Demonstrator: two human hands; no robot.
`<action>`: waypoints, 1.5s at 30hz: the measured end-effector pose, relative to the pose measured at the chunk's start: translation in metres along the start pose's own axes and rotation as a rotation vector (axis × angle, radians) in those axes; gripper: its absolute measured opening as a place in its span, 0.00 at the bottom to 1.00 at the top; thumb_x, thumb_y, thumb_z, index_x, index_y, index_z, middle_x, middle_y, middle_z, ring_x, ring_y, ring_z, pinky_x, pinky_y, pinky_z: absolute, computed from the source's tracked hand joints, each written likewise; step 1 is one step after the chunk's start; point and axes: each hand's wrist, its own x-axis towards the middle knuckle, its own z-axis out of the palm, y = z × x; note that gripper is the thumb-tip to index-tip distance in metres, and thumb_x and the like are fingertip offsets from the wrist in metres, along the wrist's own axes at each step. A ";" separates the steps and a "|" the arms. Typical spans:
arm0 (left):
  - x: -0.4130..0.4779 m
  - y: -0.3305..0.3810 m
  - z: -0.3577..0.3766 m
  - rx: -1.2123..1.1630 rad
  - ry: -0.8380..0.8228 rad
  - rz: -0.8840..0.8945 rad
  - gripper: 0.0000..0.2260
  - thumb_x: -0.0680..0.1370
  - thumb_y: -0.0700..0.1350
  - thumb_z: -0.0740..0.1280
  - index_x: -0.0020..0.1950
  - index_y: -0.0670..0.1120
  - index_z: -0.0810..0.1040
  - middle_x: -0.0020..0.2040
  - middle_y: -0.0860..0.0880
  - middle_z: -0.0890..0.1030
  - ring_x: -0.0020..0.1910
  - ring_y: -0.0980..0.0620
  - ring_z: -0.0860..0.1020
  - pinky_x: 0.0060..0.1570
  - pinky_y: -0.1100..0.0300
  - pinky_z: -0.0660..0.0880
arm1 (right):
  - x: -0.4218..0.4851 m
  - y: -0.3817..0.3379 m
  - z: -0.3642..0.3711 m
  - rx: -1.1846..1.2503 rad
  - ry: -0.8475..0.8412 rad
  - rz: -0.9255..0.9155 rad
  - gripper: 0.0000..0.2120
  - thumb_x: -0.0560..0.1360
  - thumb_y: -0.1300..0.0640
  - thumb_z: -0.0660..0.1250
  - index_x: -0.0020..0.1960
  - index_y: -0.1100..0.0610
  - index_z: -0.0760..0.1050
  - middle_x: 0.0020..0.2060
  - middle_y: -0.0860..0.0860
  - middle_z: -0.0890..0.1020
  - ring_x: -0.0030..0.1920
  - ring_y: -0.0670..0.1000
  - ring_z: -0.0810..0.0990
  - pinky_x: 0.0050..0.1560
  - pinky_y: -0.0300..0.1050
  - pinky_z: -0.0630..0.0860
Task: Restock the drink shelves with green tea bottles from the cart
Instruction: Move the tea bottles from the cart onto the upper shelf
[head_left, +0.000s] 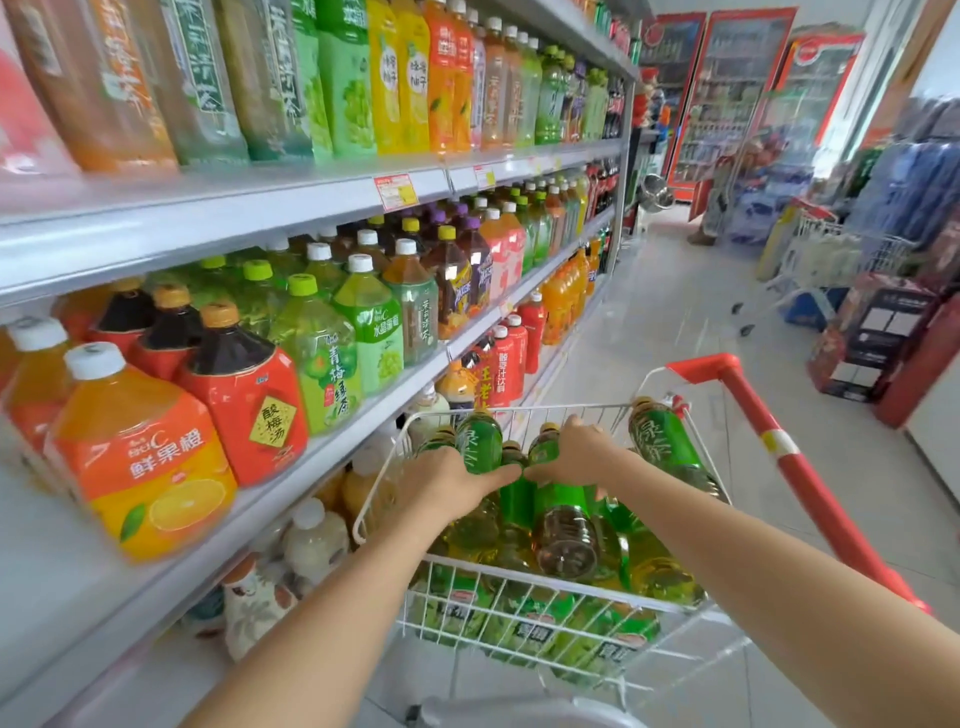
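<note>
In a white wire shopping cart (519, 569) at six o'clock, heaped with green-labelled plastic bottles of green tea (667, 441), a person's left hand (447, 478) grips one tea bottle (480, 441). The right hand (576, 452), just beside it at three o'clock, clasps a neighbouring tea bottle (561, 501). Grey metal shelves (208, 208) of large drink bottles (249, 395) run from nine o'clock toward twelve, with red-framed glass-door coolers (727, 93) at one o'clock.

Open from above into the cart (545, 578), wired in on every side. Crammed with tea bottles (563, 514), no gaps between. Hemmed on the left by shelves (260, 208) just beside the rim, fronts packed with big bottles (249, 395). Barred on the right by the red handle (821, 499). Free along the aisle floor (649, 312).
</note>
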 end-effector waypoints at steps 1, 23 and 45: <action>0.000 0.006 -0.001 0.025 -0.008 -0.013 0.31 0.70 0.75 0.59 0.31 0.46 0.65 0.27 0.51 0.67 0.25 0.53 0.68 0.25 0.61 0.61 | 0.001 0.002 0.004 0.079 -0.058 0.061 0.53 0.69 0.35 0.69 0.76 0.65 0.44 0.70 0.64 0.65 0.50 0.58 0.81 0.42 0.46 0.81; -0.092 -0.038 -0.134 -1.243 0.373 0.026 0.04 0.75 0.40 0.69 0.41 0.46 0.81 0.39 0.48 0.84 0.38 0.49 0.81 0.44 0.55 0.77 | -0.084 -0.080 -0.070 1.063 0.019 -0.828 0.36 0.60 0.44 0.79 0.64 0.49 0.70 0.60 0.54 0.78 0.59 0.53 0.79 0.58 0.49 0.77; -0.302 -0.157 -0.349 -0.720 1.398 -0.166 0.13 0.67 0.53 0.78 0.45 0.46 0.83 0.40 0.49 0.86 0.39 0.52 0.84 0.46 0.52 0.81 | -0.250 -0.399 -0.122 1.253 -0.448 -1.406 0.26 0.69 0.62 0.75 0.64 0.66 0.70 0.44 0.57 0.83 0.33 0.45 0.83 0.31 0.37 0.79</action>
